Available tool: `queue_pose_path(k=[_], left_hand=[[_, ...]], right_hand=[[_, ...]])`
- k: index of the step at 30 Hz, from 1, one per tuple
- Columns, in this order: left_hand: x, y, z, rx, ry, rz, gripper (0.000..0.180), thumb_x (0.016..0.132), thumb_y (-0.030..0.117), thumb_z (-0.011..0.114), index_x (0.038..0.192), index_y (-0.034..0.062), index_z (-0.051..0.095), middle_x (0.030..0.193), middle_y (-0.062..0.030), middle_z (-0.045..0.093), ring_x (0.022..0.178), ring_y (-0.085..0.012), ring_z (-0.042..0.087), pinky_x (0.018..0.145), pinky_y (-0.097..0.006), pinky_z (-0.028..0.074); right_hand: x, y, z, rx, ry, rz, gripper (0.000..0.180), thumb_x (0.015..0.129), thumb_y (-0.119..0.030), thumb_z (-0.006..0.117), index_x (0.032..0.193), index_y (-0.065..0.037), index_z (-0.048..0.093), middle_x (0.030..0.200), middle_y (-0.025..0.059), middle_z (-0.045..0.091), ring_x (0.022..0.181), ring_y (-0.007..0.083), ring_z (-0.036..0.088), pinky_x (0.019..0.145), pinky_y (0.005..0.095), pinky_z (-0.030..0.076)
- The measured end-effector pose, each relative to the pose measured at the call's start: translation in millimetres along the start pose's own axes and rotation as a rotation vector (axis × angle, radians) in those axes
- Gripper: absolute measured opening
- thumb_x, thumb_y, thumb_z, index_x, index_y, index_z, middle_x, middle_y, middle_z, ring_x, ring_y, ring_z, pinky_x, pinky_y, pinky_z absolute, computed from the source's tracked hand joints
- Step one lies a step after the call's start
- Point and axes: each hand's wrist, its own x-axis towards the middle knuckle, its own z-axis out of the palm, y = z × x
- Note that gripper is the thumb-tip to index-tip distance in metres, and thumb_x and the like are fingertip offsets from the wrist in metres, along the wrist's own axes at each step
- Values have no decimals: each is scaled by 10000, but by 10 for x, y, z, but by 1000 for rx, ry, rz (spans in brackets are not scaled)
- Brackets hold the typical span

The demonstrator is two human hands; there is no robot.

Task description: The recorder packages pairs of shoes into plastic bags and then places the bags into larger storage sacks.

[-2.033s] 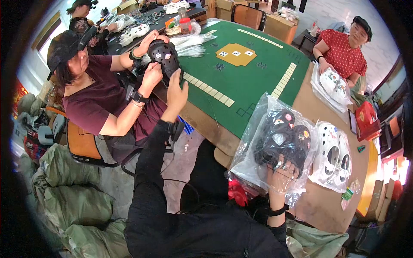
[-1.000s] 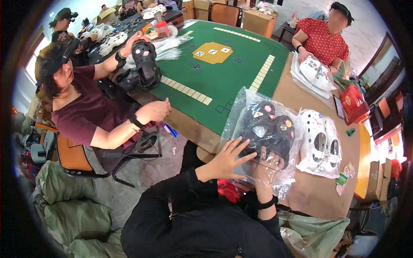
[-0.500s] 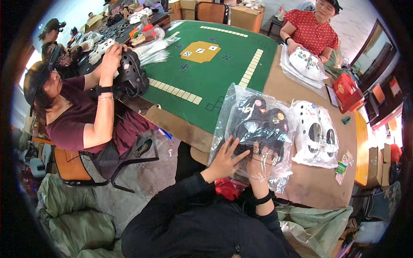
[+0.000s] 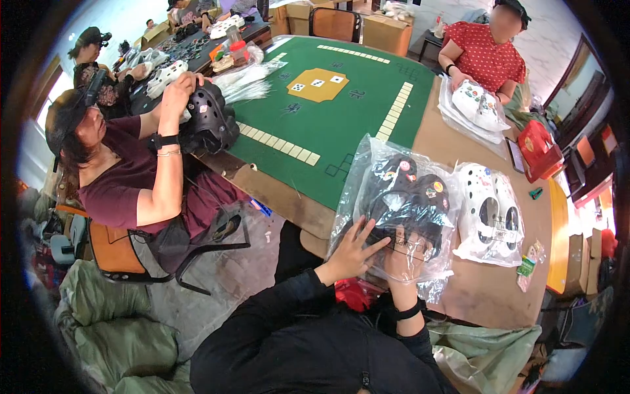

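Observation:
A pair of black clogs (image 4: 401, 194) with colourful charms lies inside a clear plastic bag (image 4: 353, 180) at the table's near edge. My left hand (image 4: 354, 253) is open, its fingers spread on the bag beside the clogs' heels. Through the film shows my right hand (image 4: 403, 259), which is inside the bag's near end with its fingers closed on the heel end of the clogs. Just right of that bag rests a bagged pair of white clogs (image 4: 489, 213).
Green table mat (image 4: 262, 177) with rows of tiles printed on it. On the left, a co-worker handles a black clog (image 4: 209, 118); at the far right another holds bagged white clogs (image 4: 474, 102). A phone (image 4: 515, 156), red bag (image 4: 540, 150) and small packet (image 4: 528, 266) lie on the right.
The whole view has shifted slightly, so everything appears a little farther right and lower. Both my hands keep nearly the same place on and in the bag.

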Motion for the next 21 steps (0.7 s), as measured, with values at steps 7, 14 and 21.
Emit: queue_pose_path(k=[7,14,21], left_hand=[[-8,-4,9,8,-41,-12,752,679,129,740,1376,279,501,1548,-198,163,1375,-485,241,1088,-532,332],[-8,-16,5,-2,-32,-5,772,667,115,742,1379,282,495,1543,-200,171,1370,-489,245,1086,-533,337],[-9,-16,20,-1,-17,-3,778,675,109,745,1387,284,486,1548,-201,162,1371,-492,240,1081,-539,339]], right_hand=[[3,1,5,50,-32,36,493,718,-269,716,1174,-116,608,1051,188,563,987,388,547,912,543,376],[7,-23,-6,66,-29,51,494,722,-271,715,1176,-111,606,1044,186,561,995,391,545,917,541,374],[5,2,24,1,41,0,481,713,-322,704,1142,-126,612,1040,183,586,962,356,575,895,519,407]])
